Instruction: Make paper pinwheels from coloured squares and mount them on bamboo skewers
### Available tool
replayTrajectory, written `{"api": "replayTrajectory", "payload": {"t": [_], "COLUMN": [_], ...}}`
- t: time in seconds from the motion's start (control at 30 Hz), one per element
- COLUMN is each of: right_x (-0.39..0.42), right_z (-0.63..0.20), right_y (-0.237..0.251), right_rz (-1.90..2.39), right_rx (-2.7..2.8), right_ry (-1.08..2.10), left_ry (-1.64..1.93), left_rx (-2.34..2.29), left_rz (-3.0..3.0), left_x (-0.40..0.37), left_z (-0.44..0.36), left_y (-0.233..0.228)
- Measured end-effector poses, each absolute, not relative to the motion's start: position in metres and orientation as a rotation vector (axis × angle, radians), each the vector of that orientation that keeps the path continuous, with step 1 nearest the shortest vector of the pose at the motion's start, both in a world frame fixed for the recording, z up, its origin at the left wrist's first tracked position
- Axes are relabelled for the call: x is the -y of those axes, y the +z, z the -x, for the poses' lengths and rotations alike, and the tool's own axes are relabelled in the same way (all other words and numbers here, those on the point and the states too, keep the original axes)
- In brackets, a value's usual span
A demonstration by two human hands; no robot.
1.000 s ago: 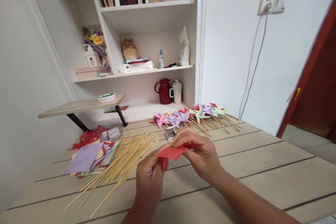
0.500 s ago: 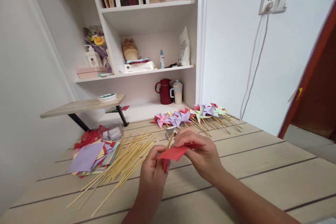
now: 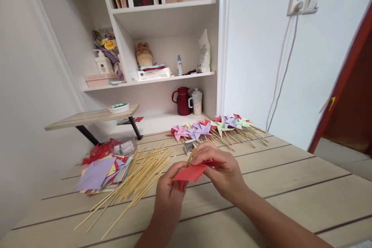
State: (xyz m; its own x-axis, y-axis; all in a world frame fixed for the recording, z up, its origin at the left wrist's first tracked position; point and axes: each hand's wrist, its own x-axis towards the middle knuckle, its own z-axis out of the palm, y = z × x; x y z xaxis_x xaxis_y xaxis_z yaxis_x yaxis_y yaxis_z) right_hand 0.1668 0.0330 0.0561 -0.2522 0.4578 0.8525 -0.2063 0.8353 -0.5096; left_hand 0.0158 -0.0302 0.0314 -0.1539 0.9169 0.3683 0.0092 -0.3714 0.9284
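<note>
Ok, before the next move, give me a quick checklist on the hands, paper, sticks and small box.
1. Left hand gripping the red paper: ok.
2. Right hand gripping its other side: ok.
3. Held stick fastened to the paper: cannot tell, fingers and paper hide the join.
4. Spare sticks nearby: ok, loosely piled left of the hands.
5. Pinwheels out of the way: ok, lying beyond the hands.
6. Small box contents: cannot tell, too small to make out.

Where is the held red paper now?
In the head view, the red paper is below centre, between left hand and right hand, right of the loose sticks.
</note>
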Motion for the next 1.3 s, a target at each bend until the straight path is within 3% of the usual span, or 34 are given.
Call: {"api": "replayTrajectory", "payload": {"t": [1.3], "right_x": [-0.029], "right_z": [-0.166], "right_y": [0.057], "right_rz": [0.194], "right_rx": [1.715], "right_ry": [0.603], "left_ry": [1.852], "left_rx": [-1.368], "left_rz": [-2.105], "left_x": [0.030], "left_z": [0.000], "left_y": [0.025]}}
